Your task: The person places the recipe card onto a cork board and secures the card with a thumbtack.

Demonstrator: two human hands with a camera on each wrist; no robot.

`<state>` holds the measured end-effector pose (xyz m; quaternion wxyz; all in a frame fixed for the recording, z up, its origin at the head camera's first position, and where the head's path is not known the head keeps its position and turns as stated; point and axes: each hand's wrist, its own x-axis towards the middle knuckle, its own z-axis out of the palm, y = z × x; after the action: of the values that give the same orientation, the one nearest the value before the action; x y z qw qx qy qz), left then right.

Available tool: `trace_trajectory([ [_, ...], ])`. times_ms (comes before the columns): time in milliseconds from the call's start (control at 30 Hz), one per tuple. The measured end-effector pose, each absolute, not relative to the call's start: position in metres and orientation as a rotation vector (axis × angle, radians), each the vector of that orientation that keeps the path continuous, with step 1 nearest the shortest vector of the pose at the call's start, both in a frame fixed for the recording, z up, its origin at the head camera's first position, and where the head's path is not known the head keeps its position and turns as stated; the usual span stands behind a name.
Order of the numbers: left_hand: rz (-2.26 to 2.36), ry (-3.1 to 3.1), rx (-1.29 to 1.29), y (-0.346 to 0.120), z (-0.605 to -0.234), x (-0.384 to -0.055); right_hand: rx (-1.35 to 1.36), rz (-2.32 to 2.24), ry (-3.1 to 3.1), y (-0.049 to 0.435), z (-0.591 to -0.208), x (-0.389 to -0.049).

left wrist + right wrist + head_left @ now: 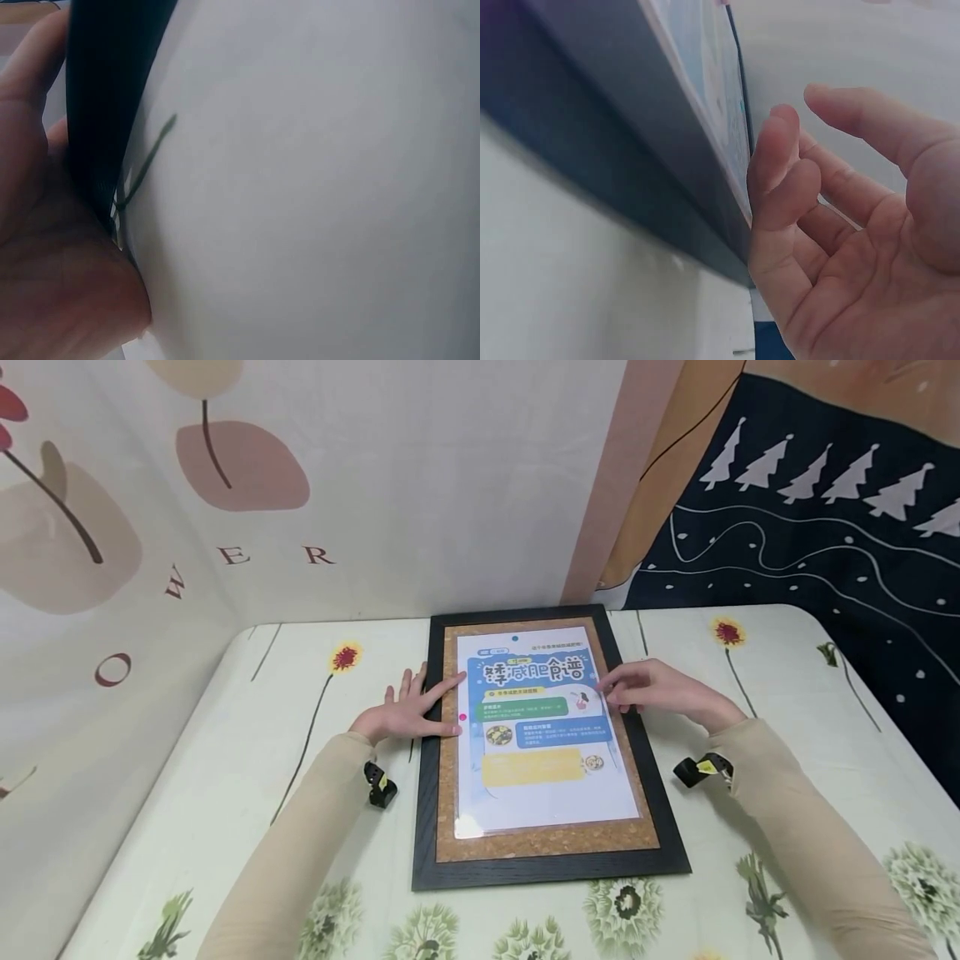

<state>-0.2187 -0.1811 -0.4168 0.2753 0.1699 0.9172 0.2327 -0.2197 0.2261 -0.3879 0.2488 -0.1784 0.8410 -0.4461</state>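
Observation:
A cork board (555, 843) in a black frame (424, 810) lies on the table. On the cork lies a printed sheet (551, 802) in a glossy clear cover, with a teal round pin (514, 638) at its top and a pink one (462, 717) at its left edge. My left hand (408, 706) is spread across the frame's left side, thumb and forefinger reaching the sheet's left edge. At the sheet's right edge is my right hand (660, 689), its fingers loosely bent. In the right wrist view, nothing shows between the fingers (780, 142) and thumb.
A pale flowered cloth (300, 710) covers the table. Behind it hangs a light printed curtain (420, 485), with a dark tree-patterned cloth (810, 543) at the right. Each wrist wears a small black camera, the left camera (380, 785) and the right camera (701, 768).

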Motion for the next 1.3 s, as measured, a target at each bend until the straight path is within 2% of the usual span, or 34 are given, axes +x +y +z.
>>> trace_trajectory([
  [767, 0.619, 2.459, 0.460, -0.179, -0.410, -0.214, -0.361, -1.167, 2.413, 0.273, -0.401, -0.202],
  [1300, 0.620, 2.463, 0.454, -0.179, -0.407, -0.212, -0.195, -1.127, 2.565, 0.314, -0.391, -0.193],
])
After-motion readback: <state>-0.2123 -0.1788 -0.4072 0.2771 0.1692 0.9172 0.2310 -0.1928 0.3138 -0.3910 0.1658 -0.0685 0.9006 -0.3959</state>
